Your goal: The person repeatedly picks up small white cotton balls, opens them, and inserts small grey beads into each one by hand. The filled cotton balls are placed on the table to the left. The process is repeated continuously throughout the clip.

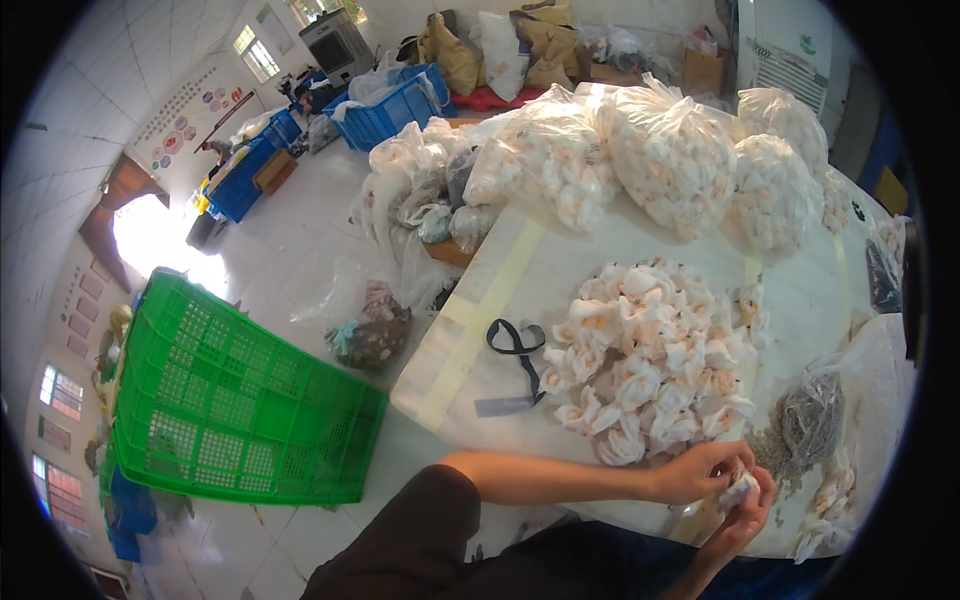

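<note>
Near the table's front edge, my left hand (692, 474) and my right hand (748, 516) meet, the fingers of both closed on a small crumpled white bundle (738, 490). It looks like soft cloth, but its exact kind is unclear. Just beyond them a large heap of similar white bundles (645, 350), some tinged orange, lies on the pale tabletop (465, 375). To the right of my hands, small grey pieces (770, 452) are scattered beside a clear bag of grey bits (812, 418). A dark strap (520, 350) rests left of the heap.
Several stuffed clear plastic bags (675, 165) line the table's far side. A tall green plastic crate (240, 400) stands left of the table. On the floor between sits a filled bag (375, 332). Blue crates (395, 105) and sacks (448, 55) occupy the back.
</note>
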### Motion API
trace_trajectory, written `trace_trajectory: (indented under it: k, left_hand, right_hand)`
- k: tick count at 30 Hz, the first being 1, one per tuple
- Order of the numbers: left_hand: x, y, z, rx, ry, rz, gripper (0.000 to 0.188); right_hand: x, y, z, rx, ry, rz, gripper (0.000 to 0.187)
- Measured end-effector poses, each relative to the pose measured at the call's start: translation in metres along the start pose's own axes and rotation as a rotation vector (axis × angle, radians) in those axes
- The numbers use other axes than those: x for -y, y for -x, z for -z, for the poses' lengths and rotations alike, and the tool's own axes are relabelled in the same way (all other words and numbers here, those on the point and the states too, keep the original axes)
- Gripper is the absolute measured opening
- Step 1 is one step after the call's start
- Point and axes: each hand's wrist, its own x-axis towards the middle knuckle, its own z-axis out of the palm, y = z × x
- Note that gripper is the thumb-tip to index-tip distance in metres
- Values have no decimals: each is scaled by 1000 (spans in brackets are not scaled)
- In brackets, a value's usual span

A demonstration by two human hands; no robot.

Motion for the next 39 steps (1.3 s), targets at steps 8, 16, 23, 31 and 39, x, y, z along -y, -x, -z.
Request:
trace_trajectory:
  k: [8,16,23,31,39]
  left_hand:
    - [-12,-1,1,88,268,8,43]
    - [-3,-2,-1,92,365,90,44]
    - [4,3,2,113,411,120,36]
    - [-7,0,10,33,506,331,34]
    - [-21,2,9,-19,420,376,38]
  right_hand:
    - [-8,3,-8,-139,142,60,33]
    - [-9,-1,10,-39,-148,29,19]
    - [-3,5,-11,-40,45,82,24]
    - [9,8,-37,-138,-15,78,29]
    - [21,9,-33,-113,-219,-26,17]
